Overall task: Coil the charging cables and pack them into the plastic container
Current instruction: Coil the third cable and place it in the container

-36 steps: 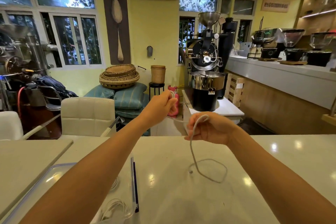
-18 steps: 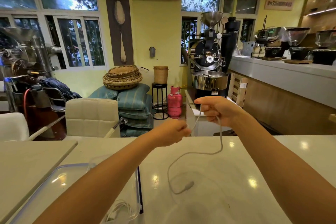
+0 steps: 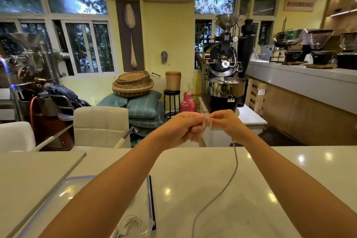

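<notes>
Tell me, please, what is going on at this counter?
A person is coiling a white charging cable, pinching it with the left hand and right hand held together above the counter. Its free length hangs down over the counter. A second cable lies in the plastic container under the left forearm.

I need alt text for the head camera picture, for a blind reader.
The left hand and right hand meet in the air and pinch a pale charging cable, which trails down onto the white counter. At lower left, a clear plastic container holds another white cable.
</notes>
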The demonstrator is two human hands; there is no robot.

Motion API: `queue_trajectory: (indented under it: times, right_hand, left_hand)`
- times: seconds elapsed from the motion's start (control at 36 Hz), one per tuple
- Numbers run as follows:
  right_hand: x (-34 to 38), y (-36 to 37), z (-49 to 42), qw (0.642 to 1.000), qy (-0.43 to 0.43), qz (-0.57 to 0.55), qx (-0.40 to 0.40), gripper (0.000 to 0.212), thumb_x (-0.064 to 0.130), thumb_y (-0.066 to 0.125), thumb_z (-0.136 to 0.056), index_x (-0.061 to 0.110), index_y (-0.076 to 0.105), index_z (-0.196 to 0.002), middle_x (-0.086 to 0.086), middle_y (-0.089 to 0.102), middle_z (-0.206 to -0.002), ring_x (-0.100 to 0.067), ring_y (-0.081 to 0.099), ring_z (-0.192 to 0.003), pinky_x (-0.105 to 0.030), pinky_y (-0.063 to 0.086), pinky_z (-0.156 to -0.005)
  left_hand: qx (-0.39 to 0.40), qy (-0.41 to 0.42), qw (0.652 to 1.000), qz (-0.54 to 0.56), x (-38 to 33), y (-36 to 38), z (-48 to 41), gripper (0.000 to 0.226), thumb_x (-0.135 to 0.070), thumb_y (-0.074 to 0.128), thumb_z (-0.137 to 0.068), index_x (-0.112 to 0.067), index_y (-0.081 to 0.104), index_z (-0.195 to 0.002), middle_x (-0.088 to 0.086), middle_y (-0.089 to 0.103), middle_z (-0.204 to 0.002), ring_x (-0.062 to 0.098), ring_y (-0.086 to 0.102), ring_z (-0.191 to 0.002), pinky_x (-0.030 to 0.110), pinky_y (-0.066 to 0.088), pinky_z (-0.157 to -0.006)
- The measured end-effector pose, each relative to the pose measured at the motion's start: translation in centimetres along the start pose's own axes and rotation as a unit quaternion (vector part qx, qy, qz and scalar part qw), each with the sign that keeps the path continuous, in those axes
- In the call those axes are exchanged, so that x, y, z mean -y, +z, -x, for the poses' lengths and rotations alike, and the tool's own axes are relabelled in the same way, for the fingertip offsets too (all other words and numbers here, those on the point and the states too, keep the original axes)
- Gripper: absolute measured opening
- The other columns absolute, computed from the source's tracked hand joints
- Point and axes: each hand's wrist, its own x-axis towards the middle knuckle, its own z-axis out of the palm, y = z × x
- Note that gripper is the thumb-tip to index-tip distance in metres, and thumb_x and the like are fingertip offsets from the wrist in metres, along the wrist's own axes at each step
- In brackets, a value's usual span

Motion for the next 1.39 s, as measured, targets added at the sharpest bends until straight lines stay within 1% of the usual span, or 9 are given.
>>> queue_trajectory:
  times: [0.08,0.17,0.31,0.53,0.64,0.81,1.06,1.28,1.39]
  right_hand:
    - [-0.2,1.3,0.0,1.0,-0.003,0.003,-0.009,0.016,0.002,0.059,-0.085,-0.006,0.068,-0.094,-0.001,0.065,-0.07,-0.009,0.062,-0.071,-0.013,0.05,-0.069]
    - [0.3,3.2,0.7,0.999,-0.022,0.043,0.0,0.025,-0.006,0.054,-0.085,-0.018,0.06,-0.105,0.001,0.061,-0.079,0.001,0.062,-0.069,-0.006,0.049,-0.066]
    - [0.7,5.0,1.5,0.984,0.007,0.169,0.052,0.029,0.012,0.055,-0.089,0.002,0.057,-0.117,-0.017,0.06,-0.12,-0.029,0.055,-0.113,-0.03,0.042,-0.095]
    - [1.3,6.2,2.2,0.991,0.07,-0.102,0.056,0.026,0.004,0.052,-0.089,0.014,0.059,-0.112,-0.003,0.063,-0.109,-0.021,0.055,-0.11,-0.044,0.034,-0.112]
    - [1.1,7.2,2.7,0.967,0.083,-0.232,0.06,0.026,-0.005,0.038,-0.093,-0.006,0.054,-0.113,-0.021,0.062,-0.108,-0.03,0.061,-0.099,-0.036,0.047,-0.097]
    - [0.6,7.5,3.1,0.927,0.139,-0.342,0.068,0.018,0.011,0.034,-0.098,0.006,0.049,-0.089,-0.012,0.062,-0.078,-0.019,0.061,-0.067,-0.028,0.054,-0.069]
    - [0.6,7.4,3.6,0.967,0.174,-0.183,0.029,0.023,0.019,0.034,-0.1,0.012,0.048,-0.082,-0.006,0.05,-0.062,-0.013,0.042,-0.051,-0.022,0.043,-0.054]
    - [1.3,7.0,3.8,0.965,0.193,-0.176,0.026,0.026,0.022,0.036,-0.099,0.021,0.055,-0.081,-0.004,0.045,-0.061,-0.011,0.039,-0.054,-0.024,0.04,-0.059]
    - [1.9,6.1,3.6,0.965,0.196,-0.171,0.045,0.027,0.022,0.036,-0.099,0.02,0.055,-0.079,-0.004,0.044,-0.059,-0.011,0.034,-0.051,-0.023,0.038,-0.055]
  left_hand:
    - [-0.031,0.029,0.998,0.052,-0.2,0.3,-0.5,0.039,-0.018,0.026,-0.1,-0.011,0.046,-0.066,-0.01,0.042,-0.044,0.005,0.037,-0.039,0.015,0.039,-0.044]
    - [-0.079,0.049,0.991,0.095,-0.3,0.2,-1.2,0.037,-0.018,0.026,-0.1,-0.011,0.042,-0.067,-0.008,0.042,-0.042,0.005,0.039,-0.038,0.017,0.039,-0.044]
    - [-0.154,0.042,0.98,0.119,0.2,-0.1,-2.1,0.038,-0.019,0.03,-0.1,-0.012,0.044,-0.065,-0.007,0.044,-0.041,0.006,0.038,-0.038,0.019,0.037,-0.045]
    - [-0.226,0.052,0.966,0.111,0.3,0.8,-2.9,0.042,-0.019,0.031,-0.1,-0.009,0.043,-0.061,-0.004,0.047,-0.035,0.006,0.041,-0.034,0.018,0.036,-0.038]
    - [-0.265,0.068,0.96,0.058,0.5,0.9,-3.3,0.036,-0.021,0.033,-0.099,-0.011,0.044,-0.066,-0.003,0.052,-0.05,0.006,0.045,-0.041,0.021,0.038,-0.045]
    - [-0.317,0.134,0.938,-0.052,0.6,0.5,-3.1,0.026,-0.014,0.036,-0.098,-0.018,0.042,-0.073,0.0,0.057,-0.063,-0.004,0.053,-0.04,0.01,0.043,-0.046]
    - [-0.312,0.154,0.92,-0.178,1.7,-0.3,-3.6,0.025,-0.013,0.036,-0.098,-0.02,0.04,-0.074,-0.004,0.061,-0.075,0.005,0.061,-0.072,0.008,0.051,-0.058]
    - [-0.331,0.169,0.916,-0.152,1.4,0.7,-4.6,0.025,-0.014,0.036,-0.098,-0.021,0.039,-0.074,0.01,0.064,-0.095,0.024,0.064,-0.097,0.03,0.052,-0.087]
    - [-0.31,0.167,0.892,-0.284,1.5,0.6,-4.6,0.03,-0.016,0.039,-0.097,-0.026,0.031,-0.069,0.024,0.062,-0.091,0.034,0.063,-0.088,0.039,0.055,-0.076]
